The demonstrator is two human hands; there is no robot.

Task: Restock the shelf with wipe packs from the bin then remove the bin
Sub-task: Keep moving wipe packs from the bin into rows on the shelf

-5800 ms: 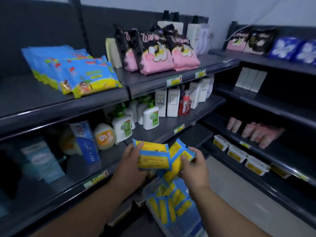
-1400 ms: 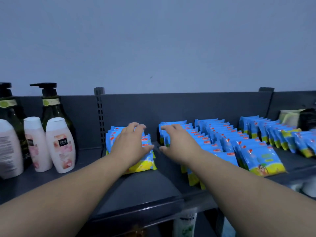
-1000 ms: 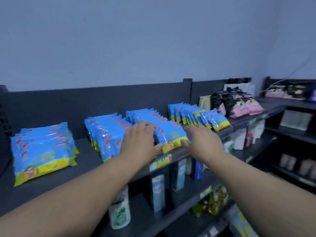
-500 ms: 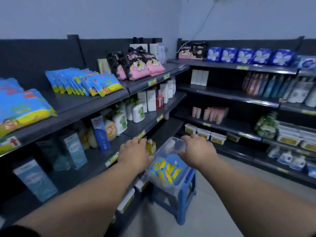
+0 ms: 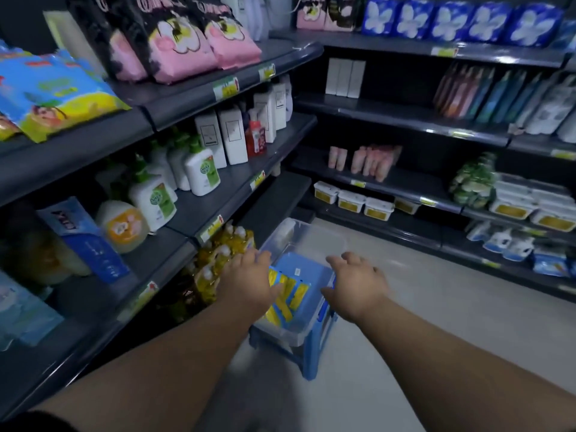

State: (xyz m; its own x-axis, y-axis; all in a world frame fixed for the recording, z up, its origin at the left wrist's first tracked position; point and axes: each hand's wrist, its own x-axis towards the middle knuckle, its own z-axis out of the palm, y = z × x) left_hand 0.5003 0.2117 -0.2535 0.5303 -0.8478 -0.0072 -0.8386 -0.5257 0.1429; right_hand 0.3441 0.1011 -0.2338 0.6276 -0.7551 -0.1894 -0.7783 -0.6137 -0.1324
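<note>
Risk: bin (image 5: 311,236) perched on small stool (image 5: 314,349). My left hand (image 5: 246,282) and right hand (image 5: 355,280) hold nothing, fingers loose; lopsided rim grab could tip it, spilling wipe packs (image 5: 293,294).

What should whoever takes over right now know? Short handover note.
Left hand: open, reaching into the bin, fingers at the wipe packs; no grip visible.
Right hand: open and empty, at the bin's right rim.
The bin is clear plastic and sits on a blue stool on the floor beside the shelving; a few packs lie in it.
Done: stocked packs are on the top shelf.
Left: move the packs in the bin up to the shelf, then take the bin away.
</note>
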